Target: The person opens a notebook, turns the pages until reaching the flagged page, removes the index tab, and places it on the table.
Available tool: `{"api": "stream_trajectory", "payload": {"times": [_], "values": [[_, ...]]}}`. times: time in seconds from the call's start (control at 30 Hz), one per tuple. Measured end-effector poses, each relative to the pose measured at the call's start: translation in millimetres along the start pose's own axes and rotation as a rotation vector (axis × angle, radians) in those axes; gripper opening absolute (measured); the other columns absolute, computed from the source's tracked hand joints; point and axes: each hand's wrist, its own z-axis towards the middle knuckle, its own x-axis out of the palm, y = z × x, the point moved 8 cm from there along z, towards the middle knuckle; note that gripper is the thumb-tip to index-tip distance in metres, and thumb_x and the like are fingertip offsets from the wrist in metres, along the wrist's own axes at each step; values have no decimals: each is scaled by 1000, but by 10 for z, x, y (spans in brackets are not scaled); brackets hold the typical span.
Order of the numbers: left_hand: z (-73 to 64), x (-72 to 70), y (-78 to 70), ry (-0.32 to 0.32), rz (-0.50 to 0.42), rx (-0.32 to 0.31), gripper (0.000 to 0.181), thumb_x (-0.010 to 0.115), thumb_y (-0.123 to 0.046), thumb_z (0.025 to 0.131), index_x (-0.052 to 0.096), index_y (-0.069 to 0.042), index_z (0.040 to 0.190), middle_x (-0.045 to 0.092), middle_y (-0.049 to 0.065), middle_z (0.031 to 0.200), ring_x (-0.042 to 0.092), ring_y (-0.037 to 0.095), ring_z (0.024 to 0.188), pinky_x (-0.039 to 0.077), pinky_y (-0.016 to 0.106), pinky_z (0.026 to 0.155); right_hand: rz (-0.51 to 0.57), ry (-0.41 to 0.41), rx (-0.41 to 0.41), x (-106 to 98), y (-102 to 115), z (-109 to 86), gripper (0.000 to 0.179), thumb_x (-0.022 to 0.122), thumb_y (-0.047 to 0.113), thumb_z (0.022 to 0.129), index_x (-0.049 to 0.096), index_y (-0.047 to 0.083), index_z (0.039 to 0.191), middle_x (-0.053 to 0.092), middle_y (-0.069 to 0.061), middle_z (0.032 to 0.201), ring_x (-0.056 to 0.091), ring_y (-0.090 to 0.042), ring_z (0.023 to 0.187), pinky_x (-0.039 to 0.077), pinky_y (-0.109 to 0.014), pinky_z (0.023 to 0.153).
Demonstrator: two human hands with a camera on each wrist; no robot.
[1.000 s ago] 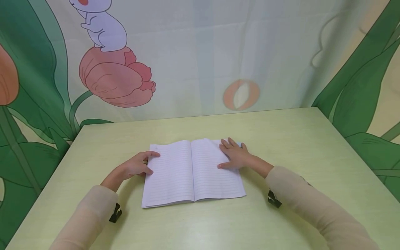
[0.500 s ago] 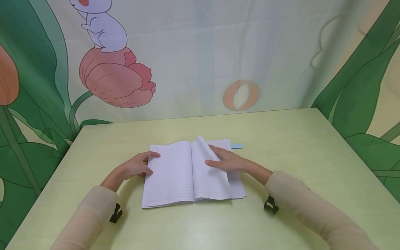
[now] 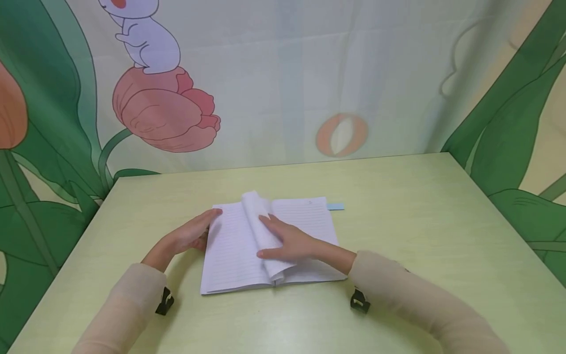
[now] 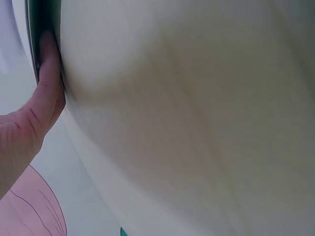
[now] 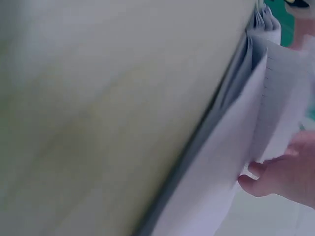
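Note:
An open notebook (image 3: 232, 255) with lined white pages lies on the table. My left hand (image 3: 187, 238) holds its left edge, one fingertip over the top side; in the left wrist view, fingers (image 4: 48, 73) reach under the dark green cover (image 4: 43, 17). A bent-over page (image 3: 256, 211) stands up near the spine, leaning left. My right hand (image 3: 289, 241) presses on that page from the right, thumb and fingers spread. The right wrist view shows the right hand (image 5: 280, 174) against the raised paper (image 5: 280, 88), partly cut off by the frame.
A light blue tab (image 3: 336, 206) sticks out from the notebook's right side. The pale green table (image 3: 411, 206) ends at a curtain (image 3: 274, 98) printed with a rabbit and flowers. Dark clips (image 3: 360, 301) sit at both cuffs.
My right hand has moved left from the right page's edge, carrying the page up and over the spine. The blue tab has come into view. My left hand's fingers have shifted slightly at the edge.

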Motion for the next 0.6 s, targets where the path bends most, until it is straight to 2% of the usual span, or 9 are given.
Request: {"api": "stream_trajectory", "payload": {"times": [0.1,0.2,0.3,0.33,0.4,0.5,0.6], "values": [[-13,-8,-4,-12,-13,-1,68,21,-53,96,9,-7,143,28,28,132,45,36,108,48,40,76,-136,102,-63,167,122,-34,73,62,43,83,29,17,144,14,-13,149,11,-31,136,15,-53,103],[-31,4,-20,3,4,16,68,18,-52,96,3,-8,145,24,30,135,38,41,116,46,44,80,-305,192,-127,303,197,-95,67,60,46,83,37,18,140,17,-9,149,6,-30,137,12,-57,101],[-34,14,-23,12,-2,24,64,18,-48,98,-4,-12,146,16,29,140,30,45,121,43,48,83,-390,252,-166,377,226,-159,64,60,47,83,41,21,139,16,-6,150,2,-29,137,9,-57,102],[-31,10,-18,7,2,19,63,20,-46,98,-7,-13,146,11,28,143,29,44,122,43,48,83,-396,257,-180,387,229,-176,64,60,47,83,42,21,138,17,-6,150,2,-28,137,9,-57,102],[-15,5,-1,-1,6,12,64,28,-38,99,-9,-14,146,13,28,142,36,42,117,44,47,82,-391,268,-204,386,236,-212,63,60,46,83,42,21,138,17,-5,150,2,-27,137,10,-57,102],[17,-6,26,-20,26,9,74,44,-19,97,-11,-16,146,25,30,136,51,32,100,47,41,75,-361,242,-226,336,210,-248,64,60,42,84,39,18,139,17,-7,149,5,-25,137,12,-54,103],[37,-8,25,-30,38,33,85,50,1,90,-11,-16,146,35,32,126,57,26,86,49,38,70,-319,187,-215,230,130,-264,67,61,37,85,34,14,142,16,-11,149,7,-26,137,13,-51,104]]}}
